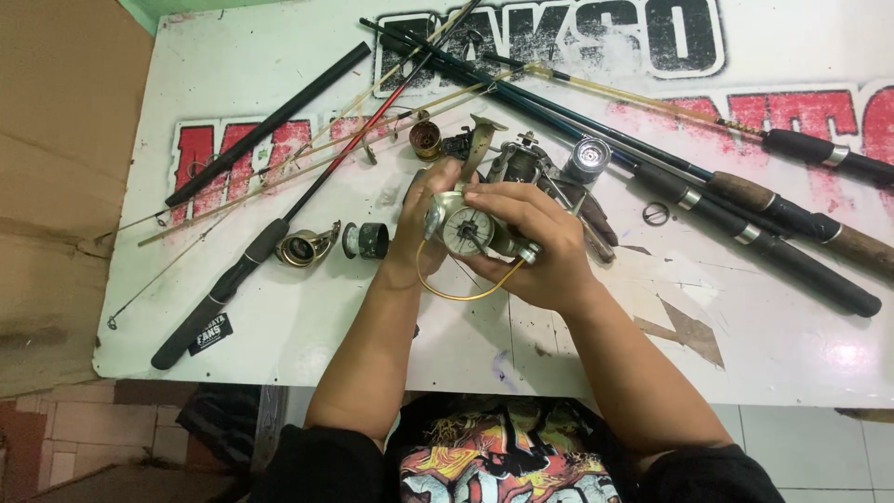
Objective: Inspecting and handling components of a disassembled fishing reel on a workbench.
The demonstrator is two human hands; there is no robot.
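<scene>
Both my hands on a spinning reel, just above the white table.

My left hand [416, 219] and right hand [540, 247] curl closed around the silver spinning reel [466, 229], its gold bail wire [463, 293] looping below. Just left lie a dark spool [366, 240] and brass part [303, 248]; beyond, fishing rods [745, 200] fan across the table [307, 317].

open table surface [391, 326] along the near edge, beside both forearms. blocked: fishing rods [745, 200] crossing far and right; spool [365, 239] and reel parts [304, 247] left; reels [549, 168] just beyond the hands.
</scene>
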